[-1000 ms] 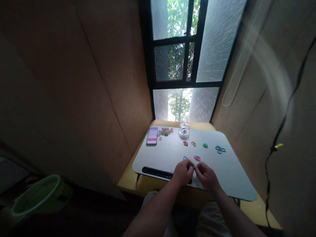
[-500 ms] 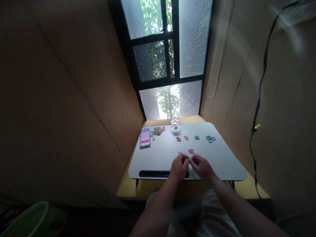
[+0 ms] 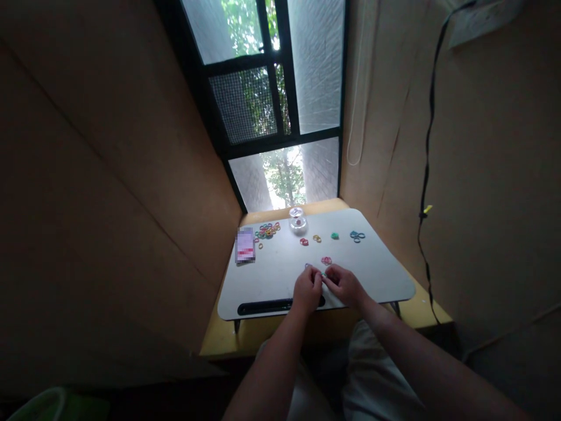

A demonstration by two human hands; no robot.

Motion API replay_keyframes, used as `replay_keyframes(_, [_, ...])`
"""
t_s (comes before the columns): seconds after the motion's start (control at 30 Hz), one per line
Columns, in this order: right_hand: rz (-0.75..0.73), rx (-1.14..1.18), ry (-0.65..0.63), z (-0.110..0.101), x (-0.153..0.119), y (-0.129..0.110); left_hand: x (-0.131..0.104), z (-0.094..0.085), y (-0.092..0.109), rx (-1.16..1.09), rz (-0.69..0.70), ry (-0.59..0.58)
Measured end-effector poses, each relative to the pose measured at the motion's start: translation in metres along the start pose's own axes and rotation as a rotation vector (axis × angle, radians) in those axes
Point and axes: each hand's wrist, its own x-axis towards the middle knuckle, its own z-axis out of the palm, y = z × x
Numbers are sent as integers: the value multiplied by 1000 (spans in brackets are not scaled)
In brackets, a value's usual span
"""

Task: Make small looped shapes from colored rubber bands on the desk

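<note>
My left hand (image 3: pixel 308 287) and my right hand (image 3: pixel 345 285) meet above the front of the white folding table (image 3: pixel 263 280). Both are closed, fingertips pinching a small green band (image 3: pixel 323 273) between them; the fingers partly hide it. Just beyond them lies a cluster of pink bands (image 3: pixel 326 261). A pale purple band (image 3: pixel 307 266) shows at the tips of my left fingers, on the tabletop. Farther back, in a row, are small groups of red bands (image 3: pixel 304 241), yellow-orange bands (image 3: pixel 317 238), green bands (image 3: pixel 335 235) and blue bands (image 3: pixel 357 236).
A mixed pile of coloured bands (image 3: pixel 267 231) lies at the back left, beside a phone (image 3: pixel 245 245) with a blurred screen. An open clear round container (image 3: pixel 298 225) stands at the back. A black slot (image 3: pixel 263 306) runs along the front edge. A black cable (image 3: pixel 427 146) hangs at right.
The camera view has turned slightly, so everything sits farther left in the picture. Both hands stay together at the small green band, with only slight finger movement.
</note>
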Motion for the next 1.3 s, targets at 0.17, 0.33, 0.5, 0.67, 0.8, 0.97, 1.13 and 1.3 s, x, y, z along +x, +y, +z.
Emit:
replay_keyframes(0.17, [28, 21, -34, 0, 0, 1, 1, 1, 1, 20, -18, 0])
replay_keyframes(0.33, [44, 31, -41, 1, 3, 10, 1, 2, 1, 25, -29, 3])
replay_keyframes(0.5, [67, 61, -33, 3, 4, 19, 1, 4, -2, -5, -35, 12])
replay_keyframes(0.67, [69, 75, -22, 2, 2, 17, 0, 4, -1, -28, -34, 8])
replay_keyframes(0.8, [72, 64, -21, 0, 2, 13, 0, 3, -1, -56, -45, 1])
replay_keyframes(0.97, [95, 77, -5, 1, 5, 12, 1, 2, 0, -94, -27, 2])
replay_keyframes(1.13, [227, 221, -21, -1, 18, 23, 4, 2, -2, -161, -34, 1])
replay_keyframes(1.3, [203, -101, -11, -26, 48, 38, 6, 0, -3, -148, -32, -19])
